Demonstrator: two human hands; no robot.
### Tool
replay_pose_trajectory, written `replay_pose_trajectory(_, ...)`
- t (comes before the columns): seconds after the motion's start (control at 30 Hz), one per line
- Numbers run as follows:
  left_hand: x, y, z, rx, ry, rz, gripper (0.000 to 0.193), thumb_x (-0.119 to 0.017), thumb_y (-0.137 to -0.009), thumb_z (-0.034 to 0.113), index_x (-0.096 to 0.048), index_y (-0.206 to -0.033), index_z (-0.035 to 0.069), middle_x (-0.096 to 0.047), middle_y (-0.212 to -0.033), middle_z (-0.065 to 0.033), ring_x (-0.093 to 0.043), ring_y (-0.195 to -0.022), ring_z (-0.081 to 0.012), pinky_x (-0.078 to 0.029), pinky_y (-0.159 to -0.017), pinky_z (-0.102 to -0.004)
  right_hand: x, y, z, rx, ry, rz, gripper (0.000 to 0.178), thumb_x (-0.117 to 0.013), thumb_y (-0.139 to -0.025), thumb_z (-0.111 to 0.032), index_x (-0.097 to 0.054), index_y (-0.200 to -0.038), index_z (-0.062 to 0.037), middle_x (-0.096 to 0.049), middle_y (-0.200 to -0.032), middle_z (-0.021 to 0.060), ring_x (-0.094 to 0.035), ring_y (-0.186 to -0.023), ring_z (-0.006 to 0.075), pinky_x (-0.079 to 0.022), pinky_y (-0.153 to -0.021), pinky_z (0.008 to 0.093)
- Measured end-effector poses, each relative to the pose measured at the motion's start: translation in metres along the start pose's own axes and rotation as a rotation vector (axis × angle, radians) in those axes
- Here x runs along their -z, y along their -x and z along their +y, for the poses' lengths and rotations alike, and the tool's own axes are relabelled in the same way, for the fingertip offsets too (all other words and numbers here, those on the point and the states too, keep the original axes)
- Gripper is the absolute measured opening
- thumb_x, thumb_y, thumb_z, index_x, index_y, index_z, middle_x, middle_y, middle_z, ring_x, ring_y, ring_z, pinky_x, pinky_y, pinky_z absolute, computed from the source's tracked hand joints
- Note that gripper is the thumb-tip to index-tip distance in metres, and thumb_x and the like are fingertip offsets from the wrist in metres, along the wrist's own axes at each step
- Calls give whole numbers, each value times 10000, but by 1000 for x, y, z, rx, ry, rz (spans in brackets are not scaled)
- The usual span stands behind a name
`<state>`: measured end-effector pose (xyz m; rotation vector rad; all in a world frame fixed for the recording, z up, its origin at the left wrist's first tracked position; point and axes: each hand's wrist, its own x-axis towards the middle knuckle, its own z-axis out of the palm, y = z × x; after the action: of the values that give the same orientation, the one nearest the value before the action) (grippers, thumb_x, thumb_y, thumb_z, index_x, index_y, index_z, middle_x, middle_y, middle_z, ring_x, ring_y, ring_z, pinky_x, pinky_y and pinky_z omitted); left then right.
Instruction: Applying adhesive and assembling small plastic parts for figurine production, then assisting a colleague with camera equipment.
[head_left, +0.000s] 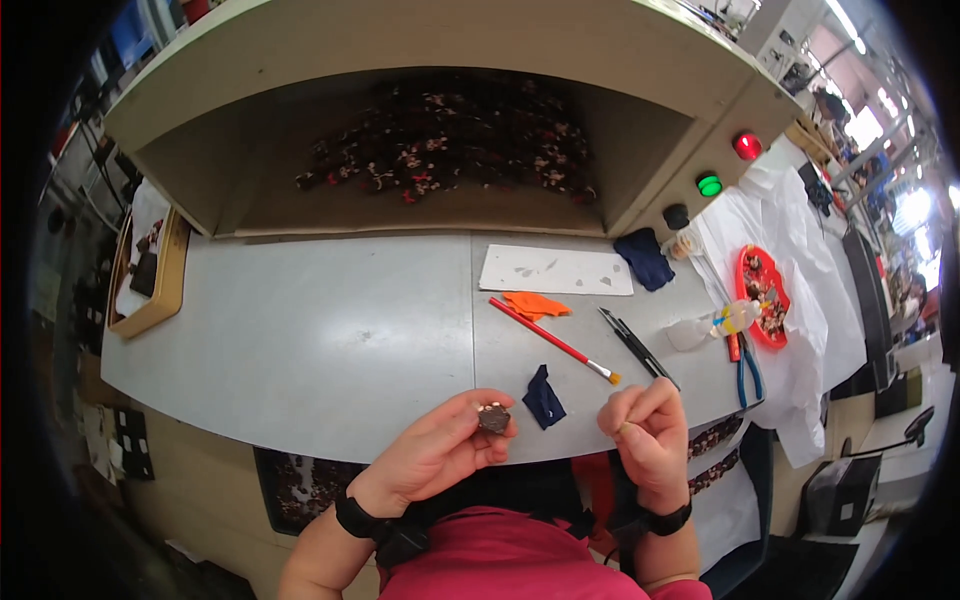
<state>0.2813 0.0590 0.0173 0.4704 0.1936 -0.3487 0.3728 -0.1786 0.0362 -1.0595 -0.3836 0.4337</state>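
Dark brown, with pale flecks at its top, the small blocky piece point(492, 420) sat above the near edge of the grey table point(300, 340), held between the thumb and fingers of the left hand point(435, 440). The right hand point(645, 435), apart from it to the right, had its thumb and fingertips pinched together; something tiny was perhaps between them, but the view was too coarse to tell.

By my judgement, work on this one piece was under way: it was in hand, not set down. Just beyond the hands lay a navy cloth scrap point(543, 398), then a red-handled brush point(555, 338) and slim black tools point(640, 348), none of them being held.

At the far side, a heap of dark, speckled pieces point(420, 155) filled much of the beige booth point(370, 218); whether these were finished or waiting did not show. More bits lay in the red tray point(743, 275) at far right.

Shadow hid the back of the heap, the fingers covered part of the held piece, and the near-left bin point(265, 490) was partly cut off by the table.
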Motion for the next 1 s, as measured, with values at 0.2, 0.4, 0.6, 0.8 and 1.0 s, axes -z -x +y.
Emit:
replay_pose_trajectory(0.2, 9, 1, -1, 4, 13, -136, 362, -427, -1034, 246, -449, -1327, 36, -539, -1133, -95, -518, -985, -149, -452, -937, -322, -15, -21, 19, 9, -3, -2, 163, -581, -863, 31, -444, -907, -46, -564, -866, 114, -498, -760, 158, -421, -714, 289)
replay_pose_trajectory(0.4, 4, -3, 2, 2, -22, -105, 379, -444, -1024, 277, -439, -1314, 33, -547, -1100, -93, -524, -949, -165, -449, -890, -317, -22, -27, 22, -18, 53, 25, 172, -586, -866, 44, -448, -922, -43, -566, -868, 107, -512, -779, 149, -428, -712, 271)
replay_pose_trajectory(0.6, 3, -7, 3, 18, -34, -145, 340, -394, -1045, 241, -459, -1325, 58, -532, -1142, -63, -520, -994, -131, -452, -936, -308, -26, -30, 29, 246, 766, -36, 217, -619, -831, 110, -502, -950, -30, -604, -962, 92, -565, -847, 117, -478, -755, 263)
replay_pose_trajectory(0.8, 0, -6, 2, -14, -42, -86, 367, -405, -1039, 257, -432, -1333, 39, -538, -1119, -88, -528, -962, -150, -451, -892, -308, -33, -28, 25, 104, 792, 9, 129, -598, -888, 43, -576, -1009, 5, -624, -965, 81, -599, -888, 129, -481, -817, 263)
replay_pose_trajectory(1.0, 1, -6, 0, -1, -22, -93, 360, -425, -1033, 242, -440, -1333, 42, -545, -1142, -90, -535, -961, -150, -452, -898, -307, -39, -12, 20, -127, 468, 69, 131, -583, -915, 15, -578, -1046, 20, -652, -1030, 117, -623, -939, 145, -489, -863, 265)
